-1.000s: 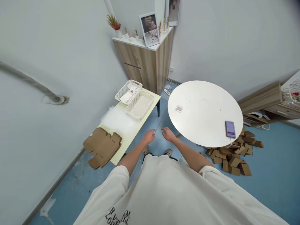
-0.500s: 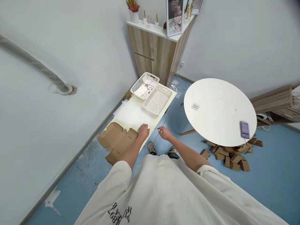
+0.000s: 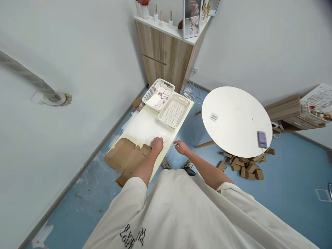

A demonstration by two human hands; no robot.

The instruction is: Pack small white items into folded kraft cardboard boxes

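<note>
My left hand (image 3: 157,143) rests at the edge of a narrow pale-yellow table (image 3: 169,140), its fingers loosely bent with nothing seen in them. Beside it, under my left forearm, lie flattened brown cardboard boxes (image 3: 127,154). My right hand (image 3: 181,147) hovers just off the table's right side, the fingers apart and loosely curved, holding nothing. Farther up the table stand two white plastic baskets: one basket (image 3: 147,97) contains small white packets and printed cards (image 3: 158,98), while the nearer basket (image 3: 173,112) shows only its perforated floor.
To the right stands a round white table (image 3: 233,107) with a small clear case (image 3: 214,117) and a blurred phone (image 3: 261,139). Small brown boxes (image 3: 243,167) are heaped on the floor below it. A wooden cabinet (image 3: 168,52) with bottles fills the corner; cables (image 3: 193,91) trail beside it.
The view has shifted slightly to the right, so the scene slides left. Both hands keep nearly the same pose and place; nothing has been picked up or put down.
</note>
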